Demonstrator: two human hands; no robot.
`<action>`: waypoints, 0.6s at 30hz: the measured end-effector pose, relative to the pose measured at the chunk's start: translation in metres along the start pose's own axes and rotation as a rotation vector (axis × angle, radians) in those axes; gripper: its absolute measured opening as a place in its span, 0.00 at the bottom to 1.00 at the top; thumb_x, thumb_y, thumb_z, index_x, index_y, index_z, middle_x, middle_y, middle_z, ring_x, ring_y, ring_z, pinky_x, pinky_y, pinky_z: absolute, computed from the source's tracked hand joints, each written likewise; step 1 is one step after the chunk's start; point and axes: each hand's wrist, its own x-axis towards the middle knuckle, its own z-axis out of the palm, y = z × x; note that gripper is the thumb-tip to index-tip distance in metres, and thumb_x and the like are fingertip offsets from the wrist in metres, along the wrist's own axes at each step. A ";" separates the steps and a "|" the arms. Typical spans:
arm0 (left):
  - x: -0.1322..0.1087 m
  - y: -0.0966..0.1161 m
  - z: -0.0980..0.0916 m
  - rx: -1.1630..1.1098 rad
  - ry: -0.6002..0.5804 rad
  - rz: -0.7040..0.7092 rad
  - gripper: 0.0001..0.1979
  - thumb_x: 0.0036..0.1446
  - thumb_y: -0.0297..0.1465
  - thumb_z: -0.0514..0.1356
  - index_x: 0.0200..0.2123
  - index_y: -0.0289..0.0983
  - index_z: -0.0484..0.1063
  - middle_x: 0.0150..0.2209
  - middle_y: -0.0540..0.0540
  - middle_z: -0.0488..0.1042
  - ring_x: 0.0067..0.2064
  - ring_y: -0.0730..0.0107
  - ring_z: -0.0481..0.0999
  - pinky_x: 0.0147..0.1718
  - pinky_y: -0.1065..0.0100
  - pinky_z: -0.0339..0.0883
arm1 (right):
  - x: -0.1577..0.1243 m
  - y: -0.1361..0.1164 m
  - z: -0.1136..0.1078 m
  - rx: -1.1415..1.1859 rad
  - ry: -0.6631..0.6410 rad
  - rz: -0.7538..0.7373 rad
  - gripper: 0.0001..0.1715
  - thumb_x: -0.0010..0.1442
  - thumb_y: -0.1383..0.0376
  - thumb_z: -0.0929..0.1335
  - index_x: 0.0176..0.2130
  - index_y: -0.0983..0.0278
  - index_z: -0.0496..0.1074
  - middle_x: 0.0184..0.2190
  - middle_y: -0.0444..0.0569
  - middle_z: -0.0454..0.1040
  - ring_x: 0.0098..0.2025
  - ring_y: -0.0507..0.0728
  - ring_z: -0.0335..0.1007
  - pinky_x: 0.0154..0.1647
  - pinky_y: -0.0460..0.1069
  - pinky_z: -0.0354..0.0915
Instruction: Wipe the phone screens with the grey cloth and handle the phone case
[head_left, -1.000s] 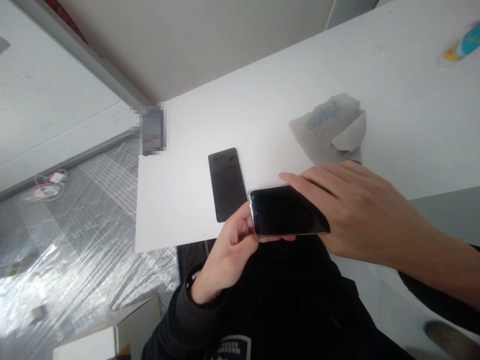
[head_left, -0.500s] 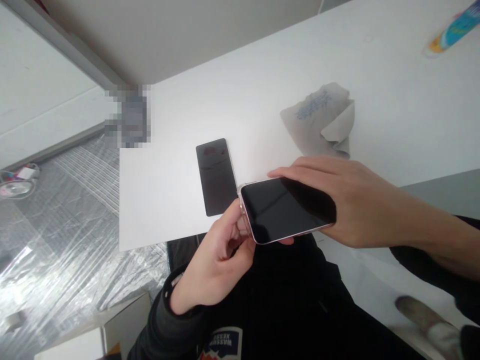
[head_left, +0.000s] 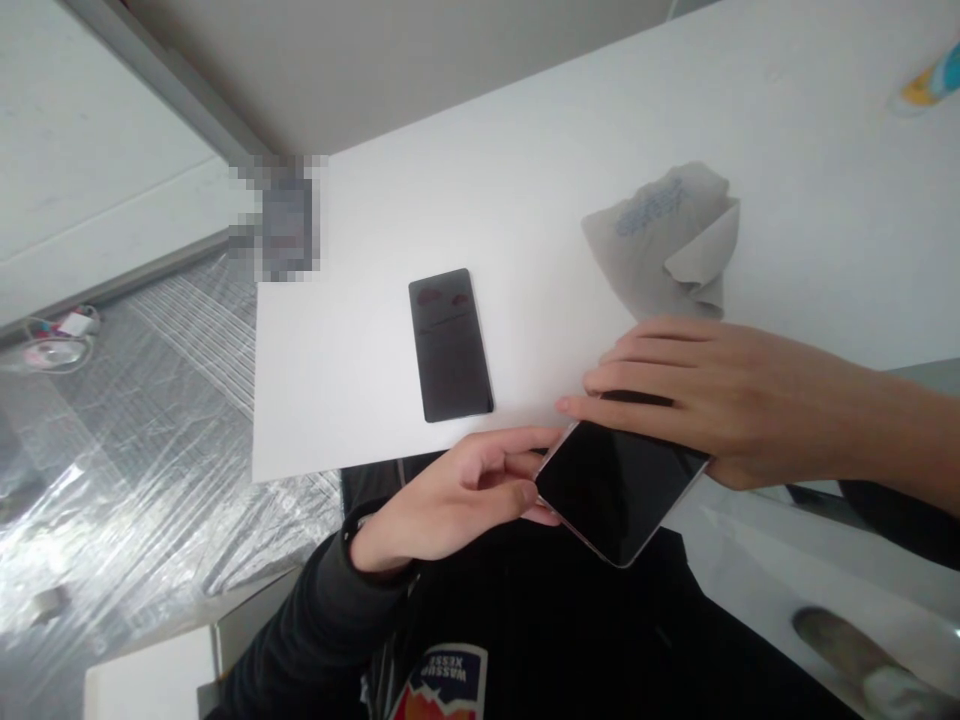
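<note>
My right hand (head_left: 720, 400) grips a phone (head_left: 619, 490) with a dark screen and a pale rim, holding it tilted over my lap just off the white table's near edge (head_left: 360, 440). My left hand (head_left: 457, 495) touches the phone's left end with its fingertips, thumb and fingers pinched at that corner. A flat black rectangular sheet (head_left: 450, 345) lies on the table to the left of the phone, with smudges near its far end. A crumpled grey cloth (head_left: 664, 245) with blue print rests on the table behind my right hand.
A blurred-out object (head_left: 277, 215) sits at the table's far left corner. A colourful item (head_left: 926, 85) shows at the far right edge. Plastic sheeting (head_left: 127, 430) covers the floor at left, with a box (head_left: 150, 680) at the bottom left. A shoe (head_left: 847, 650) is at bottom right.
The phone has swung from lying level to a diagonal tilt and dropped lower toward my lap. My left hand loosened from a closed grip on its end to fingertips at the corner.
</note>
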 end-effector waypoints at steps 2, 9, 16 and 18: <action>0.003 0.000 0.001 0.014 -0.001 -0.015 0.24 0.59 0.16 0.63 0.56 0.40 0.83 0.39 0.48 0.85 0.41 0.72 0.84 0.47 0.73 0.76 | 0.001 0.002 0.000 -0.020 -0.018 -0.015 0.39 0.54 0.80 0.61 0.63 0.66 0.69 0.47 0.56 0.80 0.48 0.65 0.76 0.52 0.62 0.73; 0.005 -0.005 -0.003 0.032 -0.025 -0.006 0.26 0.56 0.16 0.63 0.54 0.41 0.83 0.39 0.50 0.84 0.40 0.74 0.82 0.44 0.75 0.72 | 0.003 0.005 0.000 0.035 -0.077 0.026 0.36 0.61 0.79 0.61 0.63 0.59 0.74 0.49 0.53 0.82 0.49 0.65 0.77 0.53 0.63 0.73; 0.009 -0.014 0.001 0.046 -0.002 0.057 0.26 0.54 0.14 0.61 0.53 0.40 0.82 0.40 0.50 0.85 0.39 0.72 0.82 0.46 0.70 0.76 | 0.003 0.008 0.002 0.074 -0.084 0.016 0.32 0.66 0.77 0.59 0.60 0.59 0.76 0.48 0.52 0.83 0.47 0.64 0.77 0.50 0.62 0.72; 0.009 -0.015 0.001 0.046 -0.029 0.082 0.28 0.54 0.14 0.60 0.54 0.41 0.82 0.42 0.50 0.86 0.41 0.72 0.83 0.47 0.70 0.76 | 0.003 0.009 0.003 0.062 -0.053 -0.022 0.31 0.66 0.78 0.58 0.59 0.61 0.76 0.47 0.53 0.83 0.47 0.64 0.77 0.49 0.61 0.72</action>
